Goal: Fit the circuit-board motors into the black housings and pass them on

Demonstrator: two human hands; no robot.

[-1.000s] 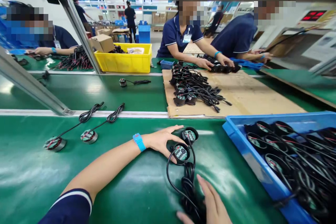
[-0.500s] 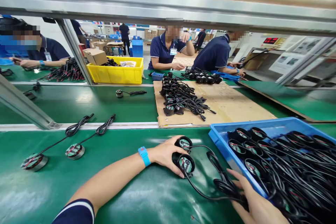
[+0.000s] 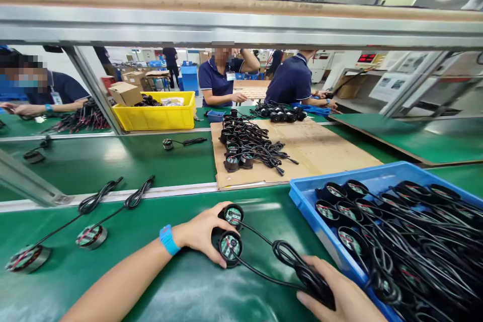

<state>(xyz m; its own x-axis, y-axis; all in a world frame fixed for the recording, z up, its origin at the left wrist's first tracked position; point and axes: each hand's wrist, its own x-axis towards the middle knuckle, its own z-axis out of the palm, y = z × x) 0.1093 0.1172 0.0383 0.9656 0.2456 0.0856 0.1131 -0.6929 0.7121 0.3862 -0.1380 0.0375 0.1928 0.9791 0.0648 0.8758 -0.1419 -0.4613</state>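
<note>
My left hand, with a blue wristband, is closed around two round black housings, the farther housing and the nearer housing. Green circuit boards show inside both. Black cables run from them to the right, ending in coiled bundles. Those bundles are gripped by my right hand, its thumb and fingers wrapped about them. Close by my right hand stands a blue tray filled with similar black housings and cables.
Two bare motor parts with cables, one motor part and another, lie on the green bench at left. Beyond are a cardboard sheet holding more cabled housings, a yellow bin and a metal post. Co-workers sit across the bench.
My right hand has closed on the coiled cables and drawn them leftward, away from the tray. The cables now run straighter. The whole view has shifted slightly.
</note>
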